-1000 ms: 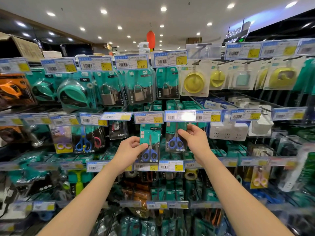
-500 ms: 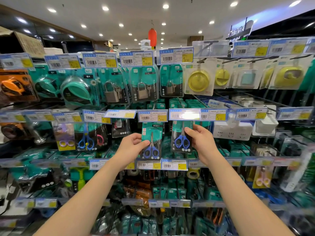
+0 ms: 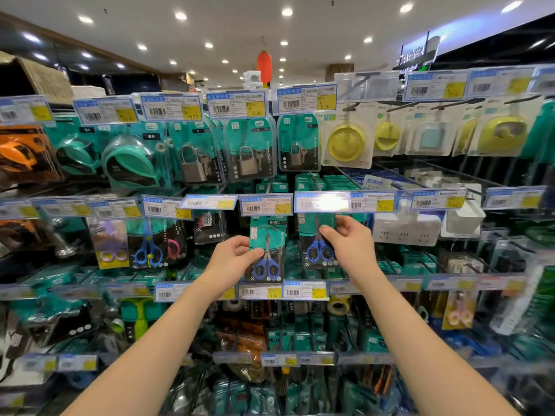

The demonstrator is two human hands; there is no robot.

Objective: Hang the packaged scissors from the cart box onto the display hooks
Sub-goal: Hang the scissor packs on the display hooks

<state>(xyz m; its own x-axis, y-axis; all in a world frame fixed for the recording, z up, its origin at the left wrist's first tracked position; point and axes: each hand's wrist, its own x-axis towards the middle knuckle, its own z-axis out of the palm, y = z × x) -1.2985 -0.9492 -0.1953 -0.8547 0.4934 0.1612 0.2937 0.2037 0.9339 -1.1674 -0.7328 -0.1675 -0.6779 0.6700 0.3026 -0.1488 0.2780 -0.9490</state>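
Left hand [image 3: 229, 261], right hand [image 3: 353, 244]: both bare

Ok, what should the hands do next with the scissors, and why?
Probably ease the right pack back under the price tag to hang it: the right hand pinches it there, top hidden, while the left hand holds the left pack ready.

Ceiling spots [image 3: 286, 12], tag [image 3: 322, 202] glare, edges perhaps blurred

Both bare forearms reach up and forward, side by side. The left hand [image 3: 231, 261] pinches a scissors pack [image 3: 270, 253] between thumb and curled fingers; the right hand [image 3: 353, 244], slightly higher, grips a second scissors pack [image 3: 315, 250] at its edge, fingers bent.
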